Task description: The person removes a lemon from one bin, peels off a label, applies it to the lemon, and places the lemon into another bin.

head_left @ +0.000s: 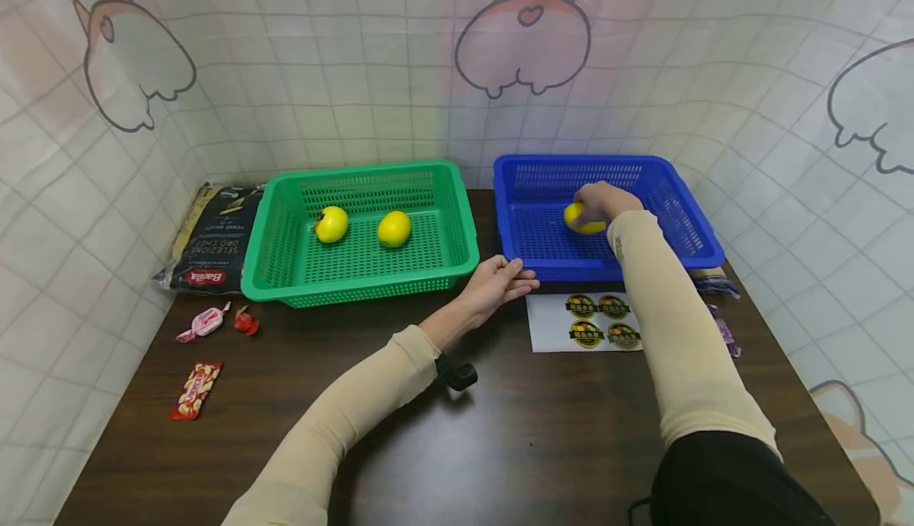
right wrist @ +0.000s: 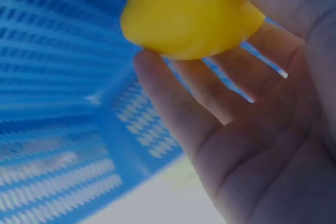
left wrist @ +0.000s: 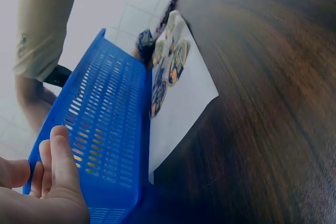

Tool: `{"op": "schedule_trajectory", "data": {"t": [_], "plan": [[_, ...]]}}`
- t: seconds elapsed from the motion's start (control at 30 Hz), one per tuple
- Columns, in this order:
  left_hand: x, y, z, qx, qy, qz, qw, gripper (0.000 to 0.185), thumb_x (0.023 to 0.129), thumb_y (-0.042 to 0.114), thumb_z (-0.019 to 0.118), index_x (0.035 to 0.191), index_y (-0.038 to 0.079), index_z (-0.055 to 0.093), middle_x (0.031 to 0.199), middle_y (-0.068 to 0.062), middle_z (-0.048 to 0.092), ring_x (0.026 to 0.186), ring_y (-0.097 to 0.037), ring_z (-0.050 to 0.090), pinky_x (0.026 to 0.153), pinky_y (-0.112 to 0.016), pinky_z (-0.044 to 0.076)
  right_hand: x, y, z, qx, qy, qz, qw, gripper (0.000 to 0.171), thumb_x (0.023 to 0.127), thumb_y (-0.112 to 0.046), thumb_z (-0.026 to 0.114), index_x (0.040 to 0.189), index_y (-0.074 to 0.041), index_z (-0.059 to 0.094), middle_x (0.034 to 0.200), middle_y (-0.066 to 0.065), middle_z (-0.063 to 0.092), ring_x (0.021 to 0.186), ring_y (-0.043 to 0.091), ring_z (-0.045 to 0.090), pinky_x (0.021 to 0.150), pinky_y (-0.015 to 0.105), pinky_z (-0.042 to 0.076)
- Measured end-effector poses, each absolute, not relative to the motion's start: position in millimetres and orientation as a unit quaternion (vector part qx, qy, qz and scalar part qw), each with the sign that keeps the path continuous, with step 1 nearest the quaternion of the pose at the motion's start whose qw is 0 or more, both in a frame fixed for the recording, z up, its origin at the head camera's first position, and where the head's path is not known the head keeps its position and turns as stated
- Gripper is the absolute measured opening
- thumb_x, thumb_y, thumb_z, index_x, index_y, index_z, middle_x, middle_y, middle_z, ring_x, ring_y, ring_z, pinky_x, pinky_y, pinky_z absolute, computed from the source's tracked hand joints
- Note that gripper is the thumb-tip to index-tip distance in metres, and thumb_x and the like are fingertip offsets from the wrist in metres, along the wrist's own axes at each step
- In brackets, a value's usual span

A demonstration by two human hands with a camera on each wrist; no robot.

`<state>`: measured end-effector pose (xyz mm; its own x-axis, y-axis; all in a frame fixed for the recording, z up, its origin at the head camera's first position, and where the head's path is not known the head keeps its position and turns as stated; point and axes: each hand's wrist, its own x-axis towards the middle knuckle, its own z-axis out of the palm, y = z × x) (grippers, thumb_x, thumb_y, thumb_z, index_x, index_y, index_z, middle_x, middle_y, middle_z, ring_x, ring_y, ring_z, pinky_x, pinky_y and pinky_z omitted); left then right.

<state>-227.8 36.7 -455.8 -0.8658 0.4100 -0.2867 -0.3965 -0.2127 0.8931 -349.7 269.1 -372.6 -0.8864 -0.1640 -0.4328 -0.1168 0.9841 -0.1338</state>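
Right hand (head_left: 603, 201) clamped on a yellow fruit (head_left: 581, 219) inside the blue basket (head_left: 681, 228); left hand (head_left: 496, 284), fingers straight, touches its front corner

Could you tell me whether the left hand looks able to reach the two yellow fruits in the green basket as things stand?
Probably yes: the left hand holds nothing and rests between the baskets, and the green basket is open-topped, with the two yellow fruits uncovered.

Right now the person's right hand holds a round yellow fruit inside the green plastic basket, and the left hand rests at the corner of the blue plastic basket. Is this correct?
Not quite. The right hand holds the round yellow fruit inside the blue plastic basket, not the green one, as the head view shows. The left hand does rest at that blue basket's corner.
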Motion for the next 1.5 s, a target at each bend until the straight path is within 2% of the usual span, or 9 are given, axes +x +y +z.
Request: {"op": "schedule_trajectory", "data": {"t": [0.27, 0.5, 0.57, 0.73, 0.8, 0.97, 1.1, 1.27, 1.5], "plan": [[-225.6, 34.6, -453.4, 0.006, 0.577, 0.774, 0.261, 0.017, 0.107, 0.018, 0.046, 0.092, 0.011, 0.048, 0.115, -0.016, 0.069, 0.091, -0.012, 0.072, 0.084, -0.019, 0.06, -332.0, 248.1, -335.5, -0.147, 0.972, -0.046, 0.175, 0.053, 0.097, -0.026, 0.061, 0.142, 0.001, 0.049, 0.128, 0.025, 0.06, 0.105, 0.035, 0.057, 0.094, 0.051, 0.05], [-227.3, 33.3, -454.4, 0.012, 0.58, 0.772, 0.262, 0.016, 0.107, 0.02, 0.045, 0.094, 0.012, 0.047, 0.103, -0.006, 0.067, 0.096, -0.014, 0.072, 0.092, -0.025, 0.059, -289.2, 238.0, -309.9, -0.212, 0.966, -0.091, 0.114, 0.054, 0.097, -0.028, 0.061, 0.141, 0.001, 0.049, 0.113, 0.02, 0.066, 0.085, 0.026, 0.057, 0.078, 0.04, 0.051], [-228.1, 32.1, -454.4, 0.012, 0.582, 0.77, 0.261, 0.016, 0.107, 0.021, 0.044, 0.094, 0.012, 0.047, 0.105, -0.008, 0.067, 0.095, -0.014, 0.072, 0.092, -0.026, 0.059, -274.3, 234.7, -305.2, -0.228, 0.962, -0.111, 0.099, 0.051, 0.098, -0.028, 0.062, 0.138, 0.002, 0.052, 0.109, 0.018, 0.067, 0.083, 0.025, 0.058, 0.077, 0.039, 0.052], [-229.4, 30.2, -455.0, 0.017, 0.586, 0.768, 0.259, 0.017, 0.108, 0.022, 0.043, 0.095, 0.012, 0.047, 0.127, -0.024, 0.062, 0.095, -0.014, 0.072, 0.091, -0.025, 0.059, -239.7, 228.2, -302.7, -0.253, 0.953, -0.153, 0.065, 0.049, 0.097, -0.028, 0.063, 0.137, 0.0, 0.054, 0.111, 0.015, 0.067, 0.09, 0.024, 0.059, 0.084, 0.043, 0.054], [-229.4, 30.3, -455.3, 0.021, 0.59, 0.764, 0.26, 0.018, 0.108, 0.023, 0.042, 0.096, 0.011, 0.048, 0.133, -0.028, 0.058, 0.1, -0.017, 0.072, 0.093, -0.025, 0.059, -227.3, 226.1, -306.5, -0.262, 0.949, -0.166, 0.055, 0.049, 0.098, -0.029, 0.064, 0.137, 0.0, 0.054, 0.112, 0.014, 0.068, 0.092, 0.023, 0.06, 0.085, 0.042, 0.055], [-228.0, 31.6, -457.0, 0.032, 0.6, 0.756, 0.261, 0.02, 0.108, 0.025, 0.042, 0.102, 0.007, 0.05, 0.132, -0.028, 0.06, 0.113, -0.026, 0.07, 0.103, -0.035, 0.054, -202.2, 221.5, -326.4, -0.284, 0.94, -0.183, 0.053, 0.048, 0.097, -0.033, 0.064, 0.135, -0.004, 0.057, 0.109, 0.01, 0.068, 0.089, 0.02, 0.06, 0.08, 0.036, 0.054], [-224.2, 31.1, -460.4, 0.036, 0.623, 0.738, 0.256, 0.032, 0.108, 0.03, 0.042, 0.113, 0.001, 0.054, 0.12, -0.019, 0.066, 0.1, -0.017, 0.071, 0.103, -0.037, 0.055, -188.2, 216.9, -347.2, -0.289, 0.934, -0.2, 0.056, 0.046, 0.097, -0.035, 0.064, 0.132, -0.006, 0.059, 0.107, 0.007, 0.069, 0.087, 0.017, 0.06, 0.077, 0.031, 0.053], [-217.6, 25.4, -464.7, 0.036, 0.629, 0.732, 0.258, 0.044, 0.108, 0.038, 0.039, 0.122, 0.0, 0.055, 0.106, -0.006, 0.064, 0.088, -0.007, 0.066, 0.1, -0.036, 0.057, -177.7, 211.5, -372.3, -0.283, 0.93, -0.228, 0.045, 0.044, 0.097, -0.036, 0.064, 0.13, -0.006, 0.061, 0.103, 0.006, 0.069, 0.084, 0.015, 0.059, 0.075, 0.03, 0.053], [-205.5, 14.1, -465.0, 0.089, 0.625, 0.721, 0.285, 0.054, 0.106, 0.048, 0.039, 0.133, 0.003, 0.051, 0.118, -0.011, 0.062, 0.096, -0.014, 0.068, 0.097, -0.037, 0.059, -172.5, 203.5, -402.9, -0.247, 0.928, -0.277, 0.032, 0.042, 0.099, -0.037, 0.061, 0.128, -0.007, 0.062, 0.106, 0.007, 0.071, 0.091, 0.017, 0.063, 0.081, 0.041, 0.058]]}}
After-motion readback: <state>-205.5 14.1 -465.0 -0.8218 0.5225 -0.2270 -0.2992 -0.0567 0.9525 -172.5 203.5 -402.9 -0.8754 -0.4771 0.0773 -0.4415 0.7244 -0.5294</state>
